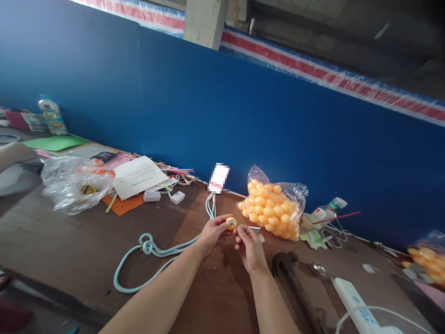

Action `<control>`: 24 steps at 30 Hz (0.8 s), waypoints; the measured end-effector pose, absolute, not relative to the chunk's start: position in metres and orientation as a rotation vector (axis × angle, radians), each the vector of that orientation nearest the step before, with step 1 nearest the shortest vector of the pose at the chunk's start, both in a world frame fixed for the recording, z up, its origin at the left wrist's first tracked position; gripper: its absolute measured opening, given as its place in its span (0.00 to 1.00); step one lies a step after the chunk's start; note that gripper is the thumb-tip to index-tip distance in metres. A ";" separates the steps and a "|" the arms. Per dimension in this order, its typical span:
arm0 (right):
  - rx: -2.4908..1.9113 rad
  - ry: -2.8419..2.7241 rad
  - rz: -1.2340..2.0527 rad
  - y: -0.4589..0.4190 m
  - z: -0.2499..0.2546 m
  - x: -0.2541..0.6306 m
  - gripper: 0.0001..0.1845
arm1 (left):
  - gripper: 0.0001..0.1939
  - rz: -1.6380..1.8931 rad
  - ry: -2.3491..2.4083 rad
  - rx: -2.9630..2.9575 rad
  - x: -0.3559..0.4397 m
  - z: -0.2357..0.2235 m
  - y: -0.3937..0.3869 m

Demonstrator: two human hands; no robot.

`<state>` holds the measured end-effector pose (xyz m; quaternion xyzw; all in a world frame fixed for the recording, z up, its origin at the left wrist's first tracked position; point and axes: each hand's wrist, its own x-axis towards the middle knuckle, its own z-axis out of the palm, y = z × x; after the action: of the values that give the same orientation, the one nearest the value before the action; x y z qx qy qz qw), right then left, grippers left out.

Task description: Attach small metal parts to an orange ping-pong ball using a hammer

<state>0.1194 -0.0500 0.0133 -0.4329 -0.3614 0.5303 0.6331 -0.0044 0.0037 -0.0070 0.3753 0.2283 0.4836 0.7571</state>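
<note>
My left hand (214, 234) has its fingers closed round a small orange ball (231, 223) with a dark and silvery patch on its face. Just to the right, my right hand (249, 248) is pinched close beside the ball; whatever its fingertips hold is too small to make out. A small white piece (254, 228) shows behind those fingertips. Past both hands lies a clear plastic bag (269, 208) full of orange balls. From near my left hand, a light blue cord (153, 250) loops out over the brown table and under my forearm.
A phone-like white item (219, 178) leans near the blue wall. Papers (139, 177), a crumpled plastic bag (74, 185) and a bottle (52, 115) occupy the left. To the right are a dark curved tool (295, 287), a power strip (358, 306) and a tipped bottle (327, 211). Another person's arm (14, 155) enters at left.
</note>
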 end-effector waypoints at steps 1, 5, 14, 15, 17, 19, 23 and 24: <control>-0.992 -0.829 1.214 -0.050 0.014 0.119 0.09 | 0.23 1.053 0.496 0.822 -0.004 -0.007 0.004; -0.991 -0.818 1.207 -0.050 0.015 0.119 0.09 | 0.23 1.052 0.500 0.831 -0.004 -0.008 0.004; -1.038 -0.835 1.182 -0.049 0.015 0.119 0.10 | 0.23 1.046 0.495 0.824 -0.005 -0.004 0.003; -1.044 -0.836 1.181 -0.049 0.015 0.119 0.11 | 0.23 1.044 0.497 0.821 -0.005 -0.004 0.002; -1.058 -0.836 1.177 -0.049 0.016 0.119 0.11 | 0.23 1.034 0.505 0.814 -0.005 -0.003 0.002; -1.067 -0.834 1.174 -0.049 0.016 0.120 0.12 | 0.23 1.028 0.513 0.813 -0.005 -0.002 0.002; -1.055 -0.826 1.185 -0.049 0.015 0.120 0.11 | 0.23 1.039 0.504 0.820 -0.005 -0.001 0.002; -1.046 -0.821 1.191 -0.049 0.015 0.120 0.11 | 0.23 1.041 0.502 0.820 -0.005 -0.001 0.002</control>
<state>0.1202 -0.0488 0.0146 -0.4563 -0.3583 0.5193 0.6274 -0.0046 0.0016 -0.0014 0.3765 0.2305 0.4779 0.7594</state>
